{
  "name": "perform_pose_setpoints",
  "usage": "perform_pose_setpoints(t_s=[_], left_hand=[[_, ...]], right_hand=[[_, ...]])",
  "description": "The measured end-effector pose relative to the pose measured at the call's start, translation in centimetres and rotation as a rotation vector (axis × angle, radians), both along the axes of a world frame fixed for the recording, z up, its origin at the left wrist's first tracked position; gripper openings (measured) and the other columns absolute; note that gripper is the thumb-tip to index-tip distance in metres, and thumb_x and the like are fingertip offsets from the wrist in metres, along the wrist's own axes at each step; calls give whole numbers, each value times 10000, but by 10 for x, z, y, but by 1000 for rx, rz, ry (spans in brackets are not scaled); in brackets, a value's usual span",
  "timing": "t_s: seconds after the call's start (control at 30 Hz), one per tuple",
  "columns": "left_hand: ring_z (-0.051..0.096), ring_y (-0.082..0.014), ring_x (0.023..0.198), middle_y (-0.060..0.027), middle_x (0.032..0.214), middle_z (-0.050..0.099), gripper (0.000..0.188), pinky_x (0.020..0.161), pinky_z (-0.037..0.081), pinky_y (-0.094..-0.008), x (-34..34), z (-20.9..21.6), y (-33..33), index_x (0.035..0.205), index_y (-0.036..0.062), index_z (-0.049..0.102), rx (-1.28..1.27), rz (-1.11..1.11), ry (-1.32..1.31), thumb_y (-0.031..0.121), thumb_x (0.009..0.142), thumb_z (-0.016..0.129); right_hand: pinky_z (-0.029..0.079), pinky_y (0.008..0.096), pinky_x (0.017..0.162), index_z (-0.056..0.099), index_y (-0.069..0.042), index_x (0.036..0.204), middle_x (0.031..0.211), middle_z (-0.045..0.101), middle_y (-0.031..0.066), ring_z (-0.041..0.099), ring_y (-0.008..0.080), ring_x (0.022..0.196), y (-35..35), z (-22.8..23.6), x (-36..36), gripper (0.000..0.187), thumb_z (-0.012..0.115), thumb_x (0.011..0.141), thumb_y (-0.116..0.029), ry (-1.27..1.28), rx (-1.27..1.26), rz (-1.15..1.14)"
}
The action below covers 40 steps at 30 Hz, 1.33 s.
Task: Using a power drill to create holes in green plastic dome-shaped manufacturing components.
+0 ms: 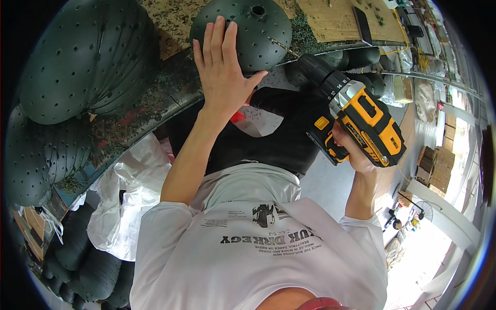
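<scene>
A dark green dome-shaped shell [258, 39] sits at the edge of the workbench, dotted with small holes and with one larger hole near its top. My left hand [222, 67] lies flat on its near left side, fingers spread. In my right hand [354, 150] is a yellow and black cordless drill [367, 116], gripped by its handle. Its drill bit [283, 46] points left and up to the dome's right side; the tip appears at or very near the surface. Whether it has entered a hole, I cannot tell.
Stacked green perforated shells [93, 57] stand on the bench at the left, more [93, 263] below. Green shavings cover the workbench [155, 98]. A dark phone [362, 26] lies on cardboard at the far right. A white plastic bag [124, 196] hangs by the bench edge; a fan [421, 211] stands right.
</scene>
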State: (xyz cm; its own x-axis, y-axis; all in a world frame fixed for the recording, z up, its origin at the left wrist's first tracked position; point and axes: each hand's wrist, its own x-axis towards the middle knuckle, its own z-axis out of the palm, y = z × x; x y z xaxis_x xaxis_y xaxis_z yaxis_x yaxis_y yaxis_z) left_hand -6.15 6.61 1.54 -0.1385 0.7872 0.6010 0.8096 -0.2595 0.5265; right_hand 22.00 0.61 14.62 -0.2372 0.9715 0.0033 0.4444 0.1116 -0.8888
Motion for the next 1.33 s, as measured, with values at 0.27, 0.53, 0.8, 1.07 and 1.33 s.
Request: perform_pose_setpoints(t_s=[0.27, 0.53, 0.8, 1.07, 1.33], left_hand=[[268, -389, 1479, -186, 1578, 303, 1140, 1170, 214, -635, 2, -2, 2, 1519, 65, 301, 8, -15, -71, 388, 619, 923], [269, -385, 1480, -182, 1582, 300, 1148, 1173, 207, -637, 2, -3, 3, 1525, 82, 298, 2, -35, -92, 373, 613, 933], [273, -388, 1478, -182, 1585, 303, 1153, 1172, 206, -640, -2, -7, 4, 1529, 87, 298, 7, -52, -104, 395, 615, 930], [276, -375, 1478, -162, 1589, 307, 1127, 1173, 204, -641, -2, -8, 3, 1528, 113, 317, -4, -66, -140, 389, 622, 928], [239, -368, 1495, -151, 1609, 272, 1120, 1180, 177, -651, -3, -9, 3, 1536, 125, 309, -28, -90, -149, 382, 635, 924]], right_hand=[[575, 279, 762, 720, 3, 1137, 985, 752, 89, 713, 165, 834, 0, 16, -12, 352, 826, 803, -30, -104, 94, 16], [577, 278, 763, 731, -8, 1125, 976, 757, 86, 720, 180, 834, -5, 24, -16, 329, 823, 812, -47, -161, 88, -1], [568, 282, 780, 742, -33, 1118, 999, 764, 77, 726, 178, 847, -9, 29, -22, 324, 827, 806, -51, -319, 179, 33], [567, 288, 785, 750, -41, 1109, 1024, 766, 72, 730, 184, 855, -10, 40, -36, 326, 836, 795, -59, -377, 243, 26], [572, 294, 781, 746, -46, 1124, 1016, 766, 84, 734, 214, 845, -13, 44, -34, 353, 848, 789, -84, -354, 182, -8]])
